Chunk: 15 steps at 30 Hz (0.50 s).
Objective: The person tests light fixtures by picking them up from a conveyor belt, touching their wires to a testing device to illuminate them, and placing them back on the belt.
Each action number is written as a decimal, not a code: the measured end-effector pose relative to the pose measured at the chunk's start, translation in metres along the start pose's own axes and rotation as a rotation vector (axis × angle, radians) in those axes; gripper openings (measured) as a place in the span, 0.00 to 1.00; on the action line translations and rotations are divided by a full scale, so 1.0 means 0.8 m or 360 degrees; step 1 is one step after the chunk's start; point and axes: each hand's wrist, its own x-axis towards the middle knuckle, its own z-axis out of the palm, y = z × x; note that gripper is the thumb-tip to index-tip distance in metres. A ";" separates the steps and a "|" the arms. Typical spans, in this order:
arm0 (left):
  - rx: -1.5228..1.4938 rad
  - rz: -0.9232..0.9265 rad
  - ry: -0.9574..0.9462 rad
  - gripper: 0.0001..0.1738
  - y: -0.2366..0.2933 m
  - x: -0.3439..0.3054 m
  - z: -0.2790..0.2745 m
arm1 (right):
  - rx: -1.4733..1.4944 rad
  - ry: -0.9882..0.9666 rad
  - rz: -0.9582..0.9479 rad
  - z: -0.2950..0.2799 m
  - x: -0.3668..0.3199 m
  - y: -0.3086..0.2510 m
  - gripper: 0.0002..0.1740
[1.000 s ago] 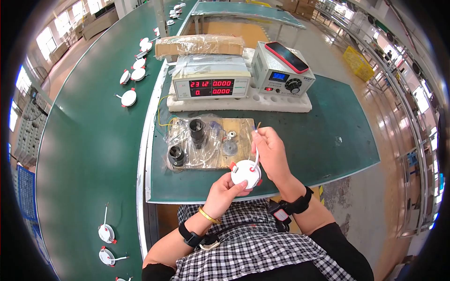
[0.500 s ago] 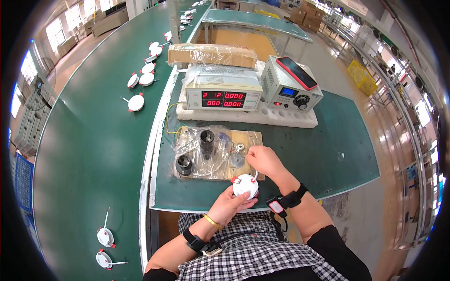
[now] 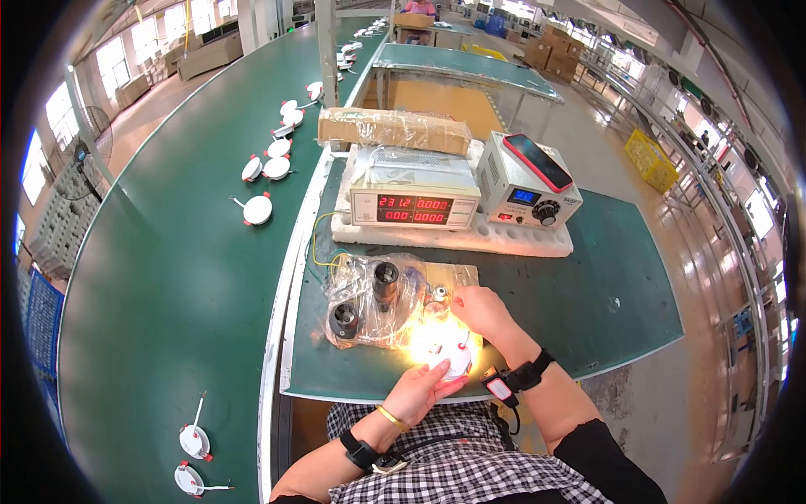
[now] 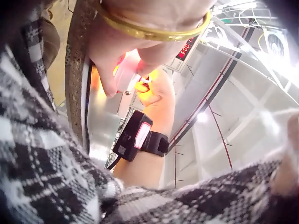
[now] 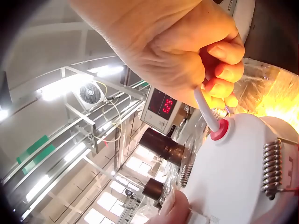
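My left hand (image 3: 417,393) grips a round white lamp (image 3: 457,363) by its edge, above the near side of the board. Bright yellow light shines from the lamp's far side onto the board (image 3: 453,273). My right hand (image 3: 484,312) pinches the lamp's white cable, and its fingers are curled beside the round metal contacts (image 3: 440,293). In the right wrist view the cable (image 5: 205,109) leaves the white housing (image 5: 233,163) through a red grommet (image 5: 219,130); its end is hidden by the fingers. A coil spring (image 5: 272,169) shows on the housing.
Two black sockets (image 3: 385,277) stand on the film-covered board. Behind it are a meter with red digits (image 3: 414,207) and a grey box (image 3: 529,195) with a phone (image 3: 538,163) on top. More white lamps (image 3: 258,209) lie on the long green surface (image 3: 193,277) at left.
The lamp has gone from unlit to brightly lit. My right hand has come down to the metal contacts with the cable end. The head view has shifted, so the bench appears lower.
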 end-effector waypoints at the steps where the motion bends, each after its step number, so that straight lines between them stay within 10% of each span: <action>1: -0.0003 -0.0015 0.0015 0.23 0.000 0.000 0.000 | -0.0008 -0.0030 0.0012 -0.001 -0.001 -0.001 0.11; 15: 0.0137 -0.0023 0.0035 0.22 0.003 0.002 0.004 | 0.0025 0.0063 -0.0021 0.011 0.001 0.006 0.10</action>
